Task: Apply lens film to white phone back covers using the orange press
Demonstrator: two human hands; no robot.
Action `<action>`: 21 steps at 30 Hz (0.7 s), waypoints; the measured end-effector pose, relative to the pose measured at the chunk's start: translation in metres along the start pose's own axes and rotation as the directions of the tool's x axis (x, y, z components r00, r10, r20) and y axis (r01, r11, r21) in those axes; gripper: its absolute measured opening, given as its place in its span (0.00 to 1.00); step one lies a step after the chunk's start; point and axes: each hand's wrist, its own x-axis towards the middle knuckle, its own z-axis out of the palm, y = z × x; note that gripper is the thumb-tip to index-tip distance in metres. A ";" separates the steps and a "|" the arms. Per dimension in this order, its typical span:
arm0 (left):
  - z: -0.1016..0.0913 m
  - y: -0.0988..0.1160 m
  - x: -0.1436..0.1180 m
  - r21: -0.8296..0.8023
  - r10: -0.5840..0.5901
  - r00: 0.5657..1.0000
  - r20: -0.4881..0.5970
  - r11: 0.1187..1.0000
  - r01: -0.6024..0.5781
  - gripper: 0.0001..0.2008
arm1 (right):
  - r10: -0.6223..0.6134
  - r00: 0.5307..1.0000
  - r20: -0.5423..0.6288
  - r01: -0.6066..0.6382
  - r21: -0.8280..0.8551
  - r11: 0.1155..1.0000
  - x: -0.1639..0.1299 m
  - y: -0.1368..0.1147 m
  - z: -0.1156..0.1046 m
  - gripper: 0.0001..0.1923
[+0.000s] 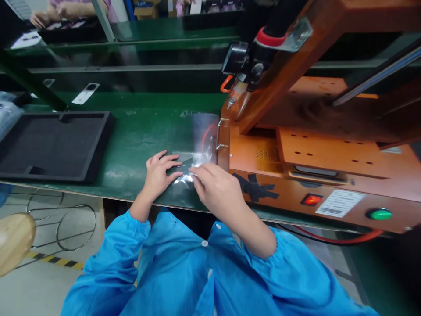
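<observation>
My left hand (158, 175) lies on the green bench with its fingers spread, the fingertips resting at the left edge of a small, thin, see-through piece (186, 160). From the right, my right hand (221, 188) reaches in with thumb and forefinger pinched together at that piece's right end. Whatever is in the pinch is too small or hidden to make out. A glossy clear plastic sheet (204, 131) lies flat just beyond my right hand, beside the orange machine, and bright glare covers part of it.
An orange press machine (256, 175) with a pressure gauge (234, 58), lit red switch (312, 200) and green button (379, 214) stands at right. A black foam tray (52, 145) sits at left, a white card-like plate (85, 93) behind it. Co-workers' hands (54, 16) appear across the bench.
</observation>
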 end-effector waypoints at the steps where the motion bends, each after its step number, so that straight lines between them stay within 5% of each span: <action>1: 0.000 0.000 -0.001 -0.011 -0.001 1.000 -0.006 1.000 0.001 0.14 | 0.021 0.998 0.059 -0.019 -0.030 0.999 0.011 0.000 0.008 0.11; 6: -0.001 0.003 0.000 -0.036 -0.019 1.000 0.007 0.999 0.019 0.09 | 0.002 0.953 0.304 0.023 -0.078 0.997 0.039 -0.001 0.046 0.13; 18: 0.005 0.000 -0.003 -0.042 0.008 1.000 0.002 0.999 -0.008 0.07 | -0.239 0.936 0.259 0.304 -0.249 0.919 0.032 -0.003 0.043 0.12; 21: 0.003 0.002 -0.008 0.020 0.068 0.996 0.056 0.997 -0.069 0.17 | -0.253 0.942 0.223 0.312 -0.294 0.904 0.031 -0.003 0.031 0.08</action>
